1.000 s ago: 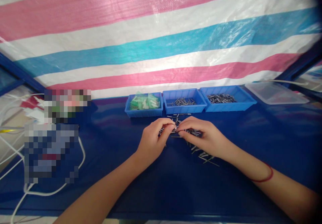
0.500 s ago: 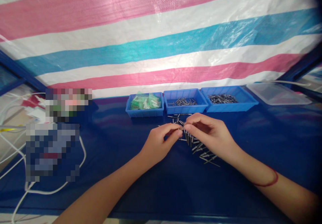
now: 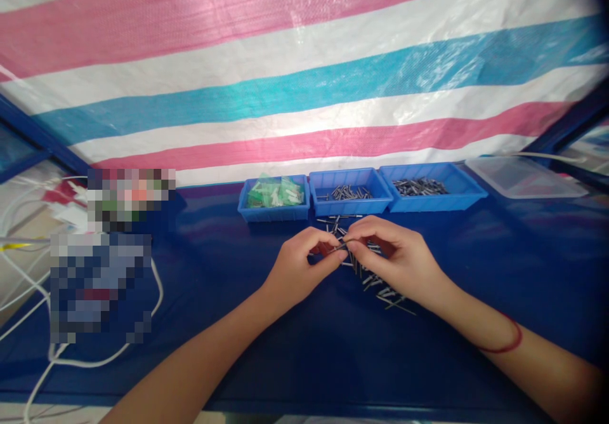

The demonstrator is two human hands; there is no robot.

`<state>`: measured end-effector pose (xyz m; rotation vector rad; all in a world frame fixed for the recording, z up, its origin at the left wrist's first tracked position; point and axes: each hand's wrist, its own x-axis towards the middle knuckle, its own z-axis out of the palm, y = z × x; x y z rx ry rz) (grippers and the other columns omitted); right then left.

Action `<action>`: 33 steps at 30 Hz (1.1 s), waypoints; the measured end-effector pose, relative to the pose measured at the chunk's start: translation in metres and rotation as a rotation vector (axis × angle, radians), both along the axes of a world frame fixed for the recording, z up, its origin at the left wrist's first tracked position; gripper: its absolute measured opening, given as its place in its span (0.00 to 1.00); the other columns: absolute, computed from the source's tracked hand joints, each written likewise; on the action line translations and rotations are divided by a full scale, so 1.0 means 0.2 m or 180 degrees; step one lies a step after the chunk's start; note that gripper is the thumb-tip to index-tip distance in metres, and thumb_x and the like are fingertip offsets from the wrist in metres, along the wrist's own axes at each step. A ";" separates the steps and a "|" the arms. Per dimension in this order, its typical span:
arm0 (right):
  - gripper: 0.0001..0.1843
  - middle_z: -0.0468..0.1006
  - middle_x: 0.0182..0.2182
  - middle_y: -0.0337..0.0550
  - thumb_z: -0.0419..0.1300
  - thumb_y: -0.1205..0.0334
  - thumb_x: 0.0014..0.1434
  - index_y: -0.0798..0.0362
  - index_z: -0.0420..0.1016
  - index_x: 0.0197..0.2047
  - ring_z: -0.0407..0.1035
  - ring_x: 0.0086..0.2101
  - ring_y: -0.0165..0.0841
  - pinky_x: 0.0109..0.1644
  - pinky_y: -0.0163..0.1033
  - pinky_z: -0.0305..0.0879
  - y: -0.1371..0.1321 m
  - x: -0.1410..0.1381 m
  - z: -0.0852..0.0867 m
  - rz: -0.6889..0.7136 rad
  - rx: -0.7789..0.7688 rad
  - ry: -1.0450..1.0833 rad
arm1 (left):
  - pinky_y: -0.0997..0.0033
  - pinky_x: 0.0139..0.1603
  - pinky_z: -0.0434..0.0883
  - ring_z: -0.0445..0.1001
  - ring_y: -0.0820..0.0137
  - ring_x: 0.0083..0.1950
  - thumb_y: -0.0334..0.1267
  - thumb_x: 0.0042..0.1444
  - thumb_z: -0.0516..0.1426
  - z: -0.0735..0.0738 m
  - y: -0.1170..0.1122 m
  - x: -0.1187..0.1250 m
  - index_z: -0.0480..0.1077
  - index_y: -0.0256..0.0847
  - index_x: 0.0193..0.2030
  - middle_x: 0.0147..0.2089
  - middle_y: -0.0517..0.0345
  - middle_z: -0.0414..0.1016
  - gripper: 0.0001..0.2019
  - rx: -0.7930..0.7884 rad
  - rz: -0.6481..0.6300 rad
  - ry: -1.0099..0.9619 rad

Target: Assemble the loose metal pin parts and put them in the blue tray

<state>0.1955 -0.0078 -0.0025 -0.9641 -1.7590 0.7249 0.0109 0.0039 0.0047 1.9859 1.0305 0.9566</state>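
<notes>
My left hand [image 3: 299,268] and my right hand [image 3: 396,258] meet fingertip to fingertip over a scatter of small metal pins [image 3: 380,287] on the blue table [image 3: 333,348]. Both hands are pinched shut on a thin metal pin [image 3: 343,244] held between them. More loose pins [image 3: 335,223] lie just behind the fingers, in front of the bins. A red cord circles my right wrist [image 3: 504,341].
Three blue bins stand at the back: one with green and white parts [image 3: 275,193], a middle bin [image 3: 349,190] with a few pins, a right bin [image 3: 428,186] with many pins. A clear plastic lid [image 3: 523,178] lies far right. White cables [image 3: 95,360] loop at the left.
Both hands lifted slightly off the pin pile and shifted a little right, then settled, the fingertips staying pinched together on a pin.
</notes>
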 end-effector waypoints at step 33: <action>0.10 0.68 0.27 0.40 0.60 0.55 0.54 0.53 0.75 0.35 0.59 0.22 0.25 0.20 0.30 0.56 0.17 0.21 0.04 -0.0755 -0.1987 0.1925 | 0.65 0.44 0.55 0.67 0.69 0.44 0.39 0.64 0.51 -0.03 0.06 -0.08 0.73 0.44 0.42 0.42 0.57 0.75 0.09 0.1334 -0.0739 0.2184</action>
